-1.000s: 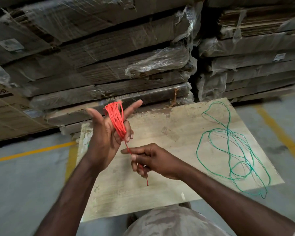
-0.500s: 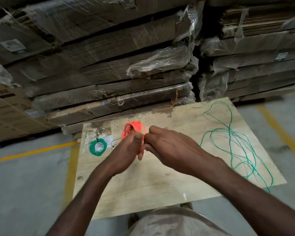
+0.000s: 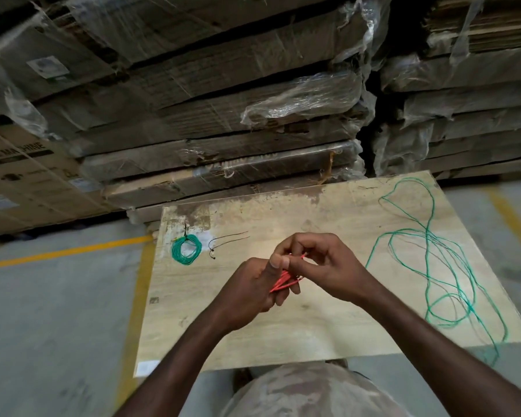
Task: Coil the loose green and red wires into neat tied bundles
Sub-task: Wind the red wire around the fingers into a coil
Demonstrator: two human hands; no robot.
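Observation:
My left hand (image 3: 250, 288) grips a coiled red wire (image 3: 285, 281) above the middle of the wooden board (image 3: 313, 326). My right hand (image 3: 319, 263) pinches the same red coil from the right, its fingers curled over the strands. Most of the coil is hidden between my fingers. A tied green bundle (image 3: 186, 249) lies at the board's far left. A loose green wire (image 3: 433, 266) sprawls in big loops over the board's right side.
Two black cable ties (image 3: 226, 243) lie next to the green bundle. Stacks of plastic-wrapped flat cartons (image 3: 223, 115) rise just behind the board. Grey floor with yellow lines (image 3: 63, 251) surrounds it.
The red coil came off my left fingers and both hands closed around it. They then moved down and nearer to me over the board.

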